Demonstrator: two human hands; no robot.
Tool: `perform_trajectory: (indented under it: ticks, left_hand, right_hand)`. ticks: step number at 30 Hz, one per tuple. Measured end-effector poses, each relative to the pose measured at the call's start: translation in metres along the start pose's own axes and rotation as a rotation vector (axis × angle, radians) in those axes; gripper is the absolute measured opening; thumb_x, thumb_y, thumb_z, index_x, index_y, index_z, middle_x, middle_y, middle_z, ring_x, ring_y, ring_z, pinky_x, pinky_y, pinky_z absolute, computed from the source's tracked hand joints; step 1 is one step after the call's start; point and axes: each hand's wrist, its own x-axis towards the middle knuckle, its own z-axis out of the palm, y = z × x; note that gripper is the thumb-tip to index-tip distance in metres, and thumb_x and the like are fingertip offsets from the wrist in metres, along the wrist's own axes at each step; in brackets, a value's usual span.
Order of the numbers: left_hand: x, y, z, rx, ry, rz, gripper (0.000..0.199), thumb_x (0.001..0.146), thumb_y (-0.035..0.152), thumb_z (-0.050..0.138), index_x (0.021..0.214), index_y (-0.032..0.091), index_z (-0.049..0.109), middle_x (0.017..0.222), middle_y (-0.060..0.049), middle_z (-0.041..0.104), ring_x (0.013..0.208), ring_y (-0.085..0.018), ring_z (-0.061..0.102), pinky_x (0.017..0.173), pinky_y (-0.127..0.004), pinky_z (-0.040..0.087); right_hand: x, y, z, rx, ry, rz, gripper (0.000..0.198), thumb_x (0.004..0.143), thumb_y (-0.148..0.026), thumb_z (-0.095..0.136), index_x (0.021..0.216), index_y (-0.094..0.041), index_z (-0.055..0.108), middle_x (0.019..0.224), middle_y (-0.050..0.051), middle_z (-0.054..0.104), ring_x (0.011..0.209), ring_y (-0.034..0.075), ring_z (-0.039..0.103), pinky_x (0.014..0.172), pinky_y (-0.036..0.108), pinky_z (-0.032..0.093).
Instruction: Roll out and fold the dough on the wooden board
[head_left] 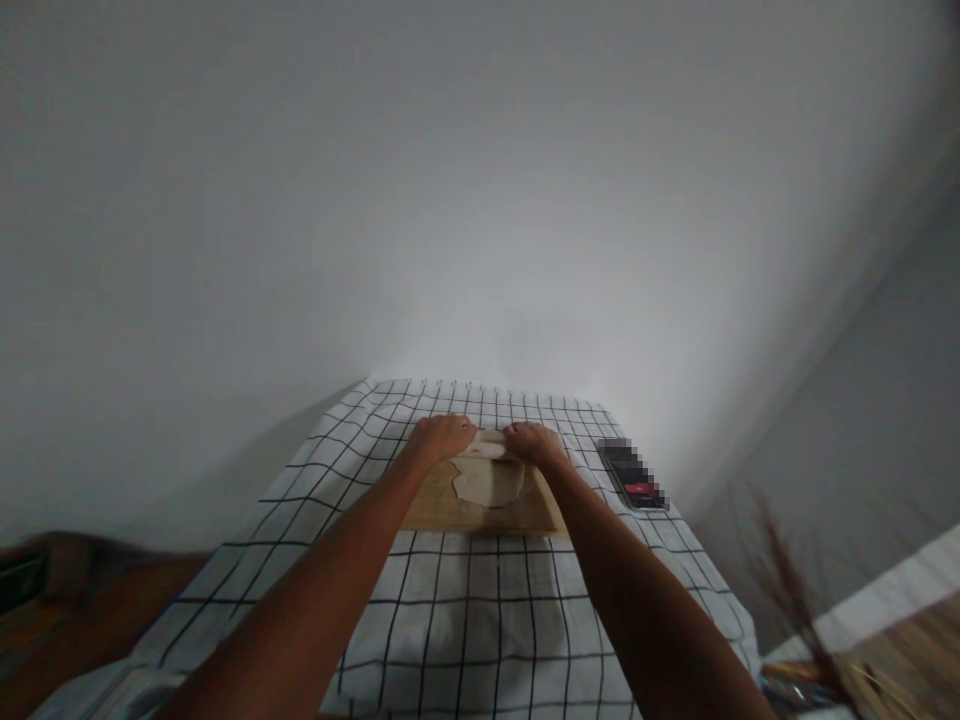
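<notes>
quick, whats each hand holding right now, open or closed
Left hand: closed over the left end of the rolling pin.
Right hand: closed over the right end of the same rolling pin.

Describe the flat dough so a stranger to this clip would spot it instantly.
On the white, black-gridded tablecloth lies a wooden board. The dough is the pale sheet on that board, flat and irregular, unlike the rounded rolling pin at its far side.

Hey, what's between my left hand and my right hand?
The head view shows the middle of a pale rolling pin between your left hand and right hand.
</notes>
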Motion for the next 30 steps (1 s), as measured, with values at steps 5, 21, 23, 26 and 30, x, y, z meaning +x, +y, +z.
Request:
perform_trajectory:
  ticks: [5, 21, 23, 26, 30]
  left_hand:
    - [-0.009, 0.002, 0.006, 0.005, 0.087, -0.003, 0.046, 0.098, 0.041, 0.031, 0.128, 0.024, 0.062, 0.123, -0.012, 0.071, 0.111, -0.026, 0.065, 0.094, -0.042, 0.046]
    - [-0.059, 0.006, 0.02, 0.021, 0.308, 0.093, 0.041, 0.099, 0.025, 0.035, 0.128, 0.02, 0.063, 0.138, -0.009, 0.063, 0.13, -0.021, 0.055, 0.112, -0.036, 0.036]
    - [-0.065, 0.008, 0.019, 0.039, 0.305, 0.106, 0.039, 0.098, 0.025, 0.036, 0.124, 0.02, 0.065, 0.138, -0.01, 0.063, 0.129, -0.022, 0.056, 0.11, -0.037, 0.038]
    - [-0.07, 0.011, 0.017, 0.044, 0.293, 0.098, 0.038, 0.098, 0.024, 0.037, 0.123, 0.022, 0.065, 0.136, -0.01, 0.064, 0.126, -0.023, 0.058, 0.108, -0.039, 0.041]
    - [-0.076, 0.011, 0.014, 0.023, 0.313, 0.105, 0.039, 0.099, 0.024, 0.037, 0.126, 0.022, 0.064, 0.134, -0.011, 0.065, 0.123, -0.023, 0.059, 0.106, -0.04, 0.042]
  right_hand:
    - [-0.007, -0.004, 0.003, 0.058, 0.064, 0.081, 0.044, 0.103, -0.037, 0.025, 0.124, -0.024, 0.063, 0.124, 0.011, 0.067, 0.115, 0.027, 0.062, 0.092, 0.045, 0.049]
    - [-0.061, -0.026, -0.003, 0.08, 0.196, 0.012, 0.035, 0.101, -0.027, 0.035, 0.117, -0.02, 0.066, 0.132, 0.012, 0.063, 0.127, 0.025, 0.053, 0.103, 0.039, 0.04]
    - [-0.065, -0.028, -0.002, 0.096, 0.203, 0.041, 0.037, 0.102, -0.027, 0.033, 0.116, -0.02, 0.066, 0.131, 0.012, 0.063, 0.128, 0.024, 0.052, 0.102, 0.038, 0.041]
    - [-0.068, -0.03, -0.001, 0.126, 0.221, 0.095, 0.039, 0.103, -0.03, 0.03, 0.114, -0.021, 0.066, 0.129, 0.01, 0.064, 0.124, 0.024, 0.055, 0.099, 0.038, 0.043]
    - [-0.069, -0.031, 0.002, 0.152, 0.247, 0.119, 0.04, 0.104, -0.033, 0.028, 0.116, -0.021, 0.065, 0.127, 0.009, 0.065, 0.12, 0.024, 0.058, 0.096, 0.039, 0.044]
